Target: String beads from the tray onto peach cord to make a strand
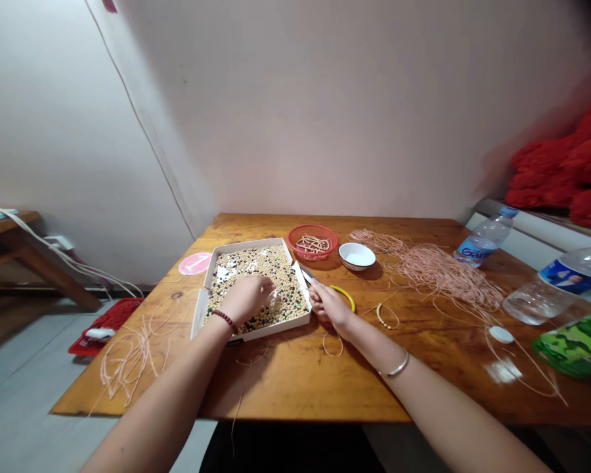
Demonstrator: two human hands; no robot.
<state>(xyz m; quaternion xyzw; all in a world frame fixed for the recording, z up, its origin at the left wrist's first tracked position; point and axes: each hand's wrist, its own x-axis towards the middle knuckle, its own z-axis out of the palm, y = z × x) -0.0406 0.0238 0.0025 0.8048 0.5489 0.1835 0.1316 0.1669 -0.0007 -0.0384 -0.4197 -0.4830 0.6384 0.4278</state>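
- Hands: two, apart. Left hand (pixel 250 299) over the tray, fingers curled down at the beads; cannot tell whether it pinches one. Right hand (pixel 329 305) just right of the tray, closed around one pair of scissors (pixel 351 298): blade toward the tray, one yellow loop showing.
- Wrists: one dark red bracelet (pixel 225 320) on the left, one silver bangle (pixel 398 365) on the right.
- Near left of the wooden table (pixel 295 397): one loose tangle of pink thread (pixel 136 358), strands uncountable.
- Mid-table: one shallow white tray (pixel 278 333) of beads (pixel 288 282), mostly tan, with dark, white and a few green; too many to count.
- Right of the scissors: one short beaded strand (pixel 383 318), curved, flat on the wood.
- Right side: one white disc (pixel 501 335), one green item (pixel 576 341), two clear bottles (pixel 485 238), blue-labelled.
- Beyond: one round pink label (pixel 195 263), numbered 1, left of the tray; one white bowl (pixel 357 256); one red basket (pixel 295 244) holding strung beads; one big heap of pink cord (pixel 438 269).
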